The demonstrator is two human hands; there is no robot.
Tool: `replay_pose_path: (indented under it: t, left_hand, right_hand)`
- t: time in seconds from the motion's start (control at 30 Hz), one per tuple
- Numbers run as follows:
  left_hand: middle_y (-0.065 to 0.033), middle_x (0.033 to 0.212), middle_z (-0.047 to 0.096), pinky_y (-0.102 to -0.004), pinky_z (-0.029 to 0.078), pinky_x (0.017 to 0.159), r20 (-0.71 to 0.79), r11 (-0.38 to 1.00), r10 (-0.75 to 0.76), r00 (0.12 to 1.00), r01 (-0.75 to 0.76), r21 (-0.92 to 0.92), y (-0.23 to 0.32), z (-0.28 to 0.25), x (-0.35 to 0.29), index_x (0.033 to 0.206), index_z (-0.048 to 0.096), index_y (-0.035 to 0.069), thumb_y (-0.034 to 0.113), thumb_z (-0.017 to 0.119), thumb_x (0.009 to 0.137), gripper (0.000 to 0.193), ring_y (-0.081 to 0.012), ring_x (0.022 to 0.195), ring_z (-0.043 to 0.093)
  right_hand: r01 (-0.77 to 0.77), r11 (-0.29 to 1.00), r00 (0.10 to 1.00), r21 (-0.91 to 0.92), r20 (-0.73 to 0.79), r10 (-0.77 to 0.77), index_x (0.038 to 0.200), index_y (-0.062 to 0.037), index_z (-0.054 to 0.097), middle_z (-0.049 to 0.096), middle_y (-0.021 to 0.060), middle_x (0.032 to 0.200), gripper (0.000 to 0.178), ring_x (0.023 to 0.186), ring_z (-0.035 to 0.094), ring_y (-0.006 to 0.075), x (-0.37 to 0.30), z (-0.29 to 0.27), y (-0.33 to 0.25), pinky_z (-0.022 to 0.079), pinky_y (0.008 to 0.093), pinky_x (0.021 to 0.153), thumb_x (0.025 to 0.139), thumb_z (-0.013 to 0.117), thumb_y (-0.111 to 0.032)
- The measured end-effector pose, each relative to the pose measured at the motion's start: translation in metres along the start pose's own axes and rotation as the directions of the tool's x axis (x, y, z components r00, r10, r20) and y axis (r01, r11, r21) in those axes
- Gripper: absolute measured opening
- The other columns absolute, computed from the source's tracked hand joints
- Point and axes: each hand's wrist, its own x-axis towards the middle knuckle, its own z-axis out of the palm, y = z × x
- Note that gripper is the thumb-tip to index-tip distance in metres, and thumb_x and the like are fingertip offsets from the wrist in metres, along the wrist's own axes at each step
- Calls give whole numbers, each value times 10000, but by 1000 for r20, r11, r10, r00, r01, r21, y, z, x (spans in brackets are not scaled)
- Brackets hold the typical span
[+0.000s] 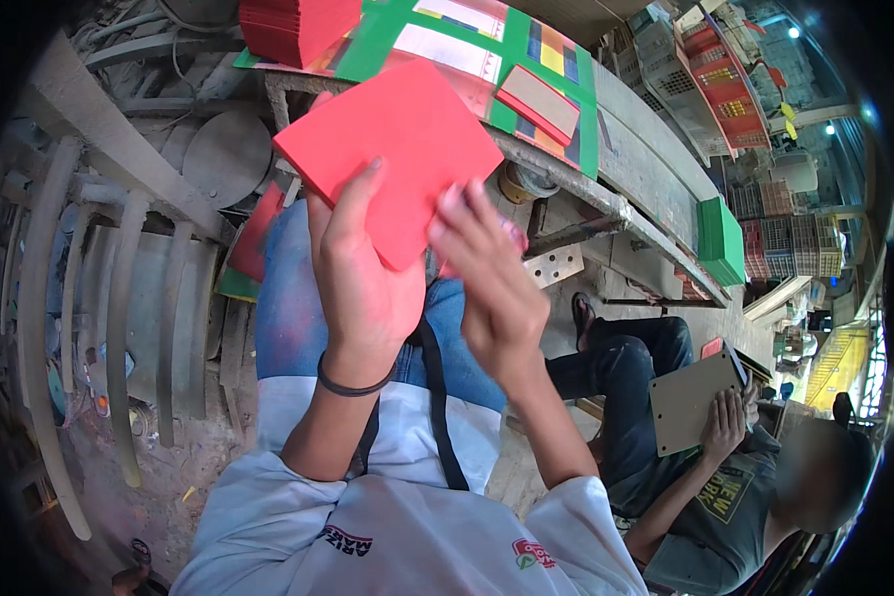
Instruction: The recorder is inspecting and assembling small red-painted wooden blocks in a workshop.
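Evidently for easy reach, the long bench (651, 134) runs just beyond the lap (288, 318). From my end, a grey barred frame (129, 328) hems in the left side, and 1 seated co-worker (700, 497) with a grey board (687, 405) takes up the right. The red slab (397, 139) is above the lap, hiding part of the bench edge. The left hand (363, 273) pinches it, thumb on top, probably to steady it; the right hand (492, 278), blurred, has fingers extended at its lower-right edge, contact I cannot tell.
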Motion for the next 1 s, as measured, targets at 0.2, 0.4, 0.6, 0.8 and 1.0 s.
replay_pose_path:
  t: [0.2,0.4,0.6,0.8,1.0]
  left_hand:
    - [-98,1244,519,-381,440,956,15,999,-38,999,38,27,-1,-2,-1,1308,408,55,88,529,904,423,-225,1136,535]
    - [-89,1340,483,-383,400,1015,39,995,-36,999,33,89,-1,-4,1,1413,356,75,92,506,912,524,-224,1219,490]
    - [-106,1305,487,-373,418,989,53,999,-17,998,14,49,-6,-3,0,1402,346,67,72,515,900,530,-224,1181,505]
    - [-116,1296,480,-371,431,970,74,999,-7,997,3,51,-7,-5,5,1419,309,70,60,529,888,575,-229,1164,509]
    - [-112,1304,479,-365,421,982,73,997,-9,997,4,71,-7,-5,6,1414,319,63,45,517,893,558,-231,1171,507]
  right_hand:
    - [31,999,999,25,35,-32,1151,12,626,579,180,1248,493,1271,456,398,-4,-2,-11,404,434,1022,687,533,149]
    - [-1,1000,1000,-17,8,1,1151,19,621,582,174,1248,489,1270,458,393,-4,2,-6,398,433,1031,687,534,150]
    - [-60,992,998,-110,4,61,1149,15,622,561,182,1278,471,1263,470,384,0,1,4,412,423,1021,701,543,137]
    - [-16,999,1000,-52,1,16,1166,14,614,561,186,1277,487,1273,457,387,-1,7,15,401,435,1029,706,525,146]
    - [23,1000,1000,-12,-15,-23,1178,2,607,552,185,1291,503,1289,438,382,-6,10,6,392,443,1039,709,508,157]
